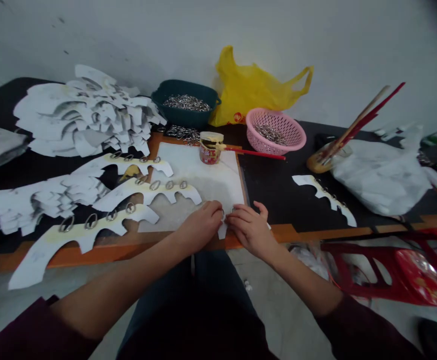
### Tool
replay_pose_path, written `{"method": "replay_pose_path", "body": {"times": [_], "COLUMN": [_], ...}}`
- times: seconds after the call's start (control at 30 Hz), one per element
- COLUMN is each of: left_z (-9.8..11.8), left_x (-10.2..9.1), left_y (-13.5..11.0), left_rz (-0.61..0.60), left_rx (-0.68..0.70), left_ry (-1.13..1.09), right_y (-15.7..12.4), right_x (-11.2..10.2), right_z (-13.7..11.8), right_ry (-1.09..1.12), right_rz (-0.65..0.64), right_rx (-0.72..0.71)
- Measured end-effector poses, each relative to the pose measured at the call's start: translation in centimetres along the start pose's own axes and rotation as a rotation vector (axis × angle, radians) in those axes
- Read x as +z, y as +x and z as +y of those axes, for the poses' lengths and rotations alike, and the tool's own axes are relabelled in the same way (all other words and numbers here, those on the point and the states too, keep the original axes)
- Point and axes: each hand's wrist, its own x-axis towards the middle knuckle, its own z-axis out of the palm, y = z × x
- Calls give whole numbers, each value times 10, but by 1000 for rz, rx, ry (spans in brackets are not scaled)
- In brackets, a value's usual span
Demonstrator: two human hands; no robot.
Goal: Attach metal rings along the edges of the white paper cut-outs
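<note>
Both hands are at the front edge of the table, over a white scalloped cut-out piece (222,231) that they mostly cover. My left hand (202,226) has its fingers curled and pressed together on the piece. Close by on the right, my right hand (254,230) pinches at the same piece, one finger lifted away. Something metallic, perhaps an oval ring, shows between the fingertips. To the left lie similar white pieces (55,243) with oval metal rings (91,221) standing along their yellowish edges. Another ringed piece (313,183) lies at the right.
Behind the hands a glue pot (209,156) stands on a white sheet (229,175), a red-handled brush (258,153) across it. A teal basket (186,120), a pink basket (254,135), a yellow bag (250,85) and stacked cut-outs (68,120) stand behind. A red stool (387,270) is below right.
</note>
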Motion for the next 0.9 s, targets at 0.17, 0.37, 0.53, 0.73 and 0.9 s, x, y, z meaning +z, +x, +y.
{"method": "replay_pose_path", "body": {"times": [0.17, 0.37, 0.53, 0.73, 0.9], "left_z": [5, 8, 7, 9, 9], "left_x": [-7, -11, -11, -14, -18], "left_y": [-7, -19, -28, -31, -28], "left_rz": [-23, 33, 71, 32, 18], "left_rx": [80, 122, 97, 66, 61], "left_ry": [70, 116, 115, 90, 82], "right_y": [-2, 0, 2, 2, -2], "right_x": [-3, -8, -12, -14, -8], "right_z": [2, 4, 3, -1, -1], "right_ry": [-70, -41, 75, 39, -57], "right_rz": [-44, -78, -99, -105, -100], "right_rx": [-90, -105, 53, 29, -77]}}
